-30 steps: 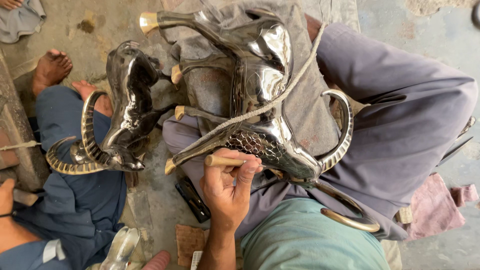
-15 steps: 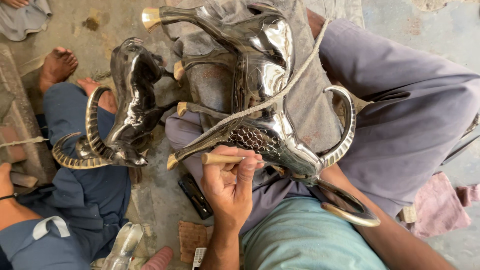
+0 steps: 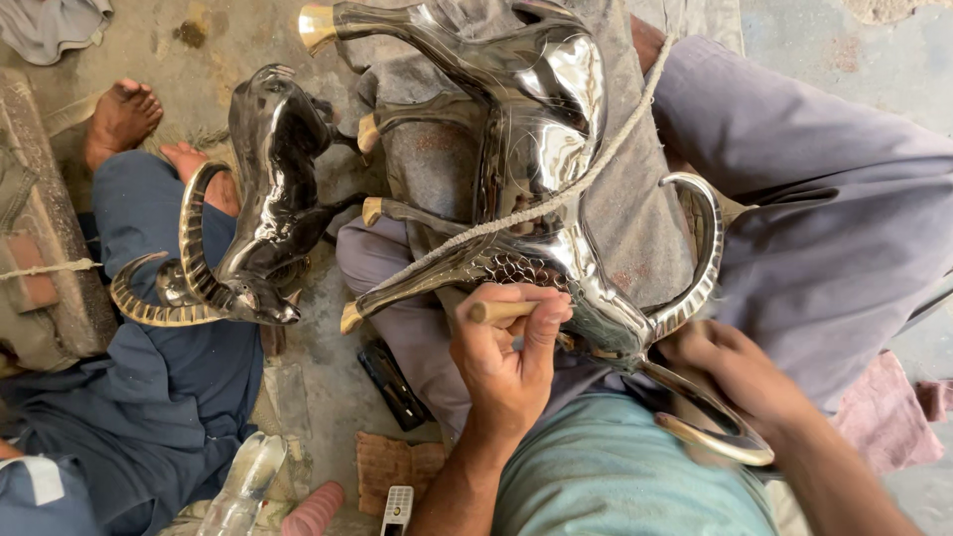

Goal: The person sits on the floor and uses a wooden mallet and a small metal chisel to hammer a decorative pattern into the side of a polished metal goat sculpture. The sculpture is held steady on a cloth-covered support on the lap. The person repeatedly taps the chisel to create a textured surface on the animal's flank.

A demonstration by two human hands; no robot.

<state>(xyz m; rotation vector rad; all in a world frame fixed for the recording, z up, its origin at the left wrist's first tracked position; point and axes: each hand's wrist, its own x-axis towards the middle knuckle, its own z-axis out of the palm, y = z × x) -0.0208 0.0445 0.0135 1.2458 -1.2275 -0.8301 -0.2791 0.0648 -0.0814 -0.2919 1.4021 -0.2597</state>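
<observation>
Head view, looking down: a polished silver-coloured metal animal figure (image 3: 541,169) with long curved horns lies across the person's lap, on a grey cloth (image 3: 635,199) spread over grey trousers. A pale rope (image 3: 556,203) runs diagonally over the figure's body. The left hand (image 3: 506,347) is closed around a wooden-handled tool (image 3: 501,311), its tip pressed against a scaled pattern on the figure's neck. The right hand (image 3: 735,367) is blurred and rests by the figure's head and lower horn (image 3: 710,432); whether it grips the horn cannot be told.

Just to the left, a second shiny horned animal figure (image 3: 263,199) lies on the lap of another person in blue clothing (image 3: 164,397), whose bare feet (image 3: 124,114) rest on a dusty, stained concrete floor (image 3: 199,40). On the floor between the two people lie a dark flat object (image 3: 395,385), a brownish ribbed rag (image 3: 392,462), a small white-and-grey device (image 3: 397,506), a shiny metal piece (image 3: 248,476) and a pink cylinder (image 3: 316,511). A pink cloth (image 3: 898,417) lies at the right.
</observation>
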